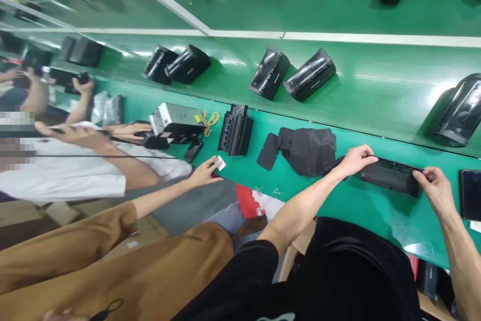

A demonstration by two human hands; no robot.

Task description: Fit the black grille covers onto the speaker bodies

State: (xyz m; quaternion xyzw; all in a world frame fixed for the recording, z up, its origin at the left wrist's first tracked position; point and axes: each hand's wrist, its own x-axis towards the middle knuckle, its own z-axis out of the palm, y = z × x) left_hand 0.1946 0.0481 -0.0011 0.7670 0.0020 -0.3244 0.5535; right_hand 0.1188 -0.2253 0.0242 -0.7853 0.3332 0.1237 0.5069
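Low over the green table's right part, a black rectangular panel (pixel 393 177) with a thin rim is held level between my two hands. My left hand (pixel 358 161) pinches its left end by the upper corner. At the other end, my right hand (pixel 434 188) grips the right corner between thumb and fingers. Beside my left wrist lies a pile of black cloth-like pieces (pixel 310 150), partly overlapped by a narrow dark item whose kind I cannot make out. Left of the pile are ribbed black plastic parts (pixel 235 130).
Several black speakers (pixel 310 74) stand on the green line (pixel 376 85) beyond the table. A phone (pixel 471 195) lies right of my right hand. To my left, a co-worker's hand (pixel 206 171) holds a small white piece; a metal box (pixel 180 120) stands farther left.
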